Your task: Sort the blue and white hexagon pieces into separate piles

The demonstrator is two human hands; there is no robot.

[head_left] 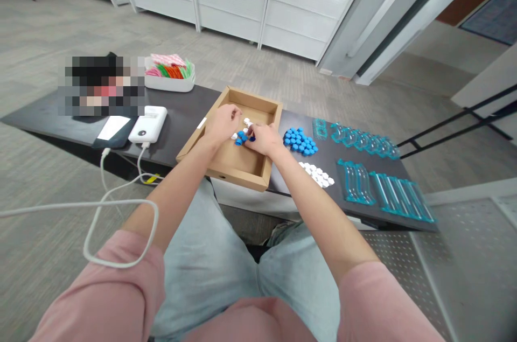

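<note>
A shallow cardboard tray (242,167) lies across the dark table, with several small blue pieces (241,137) and white pieces (246,121) inside it. My left hand (222,124) is over the tray's left side, its fingers curled together; whatever is between the fingertips is hidden. My right hand (264,139) reaches in from the right side, thumb and fingers closing around a small blue piece (252,138) beside the others. The fingers partly cover that piece. Right of the tray are a pile of blue hexagonal pieces (299,141) and a group of white hexagonal pieces (317,174).
Clear teal-edged plastic parts (365,140) lie in rows at the table's right, with clear tubes (402,196) nearer me. A white basket (172,83) of colourful strips stands at the back left. Near it sits a white device (148,124) with a cable (121,202) hanging across my left arm.
</note>
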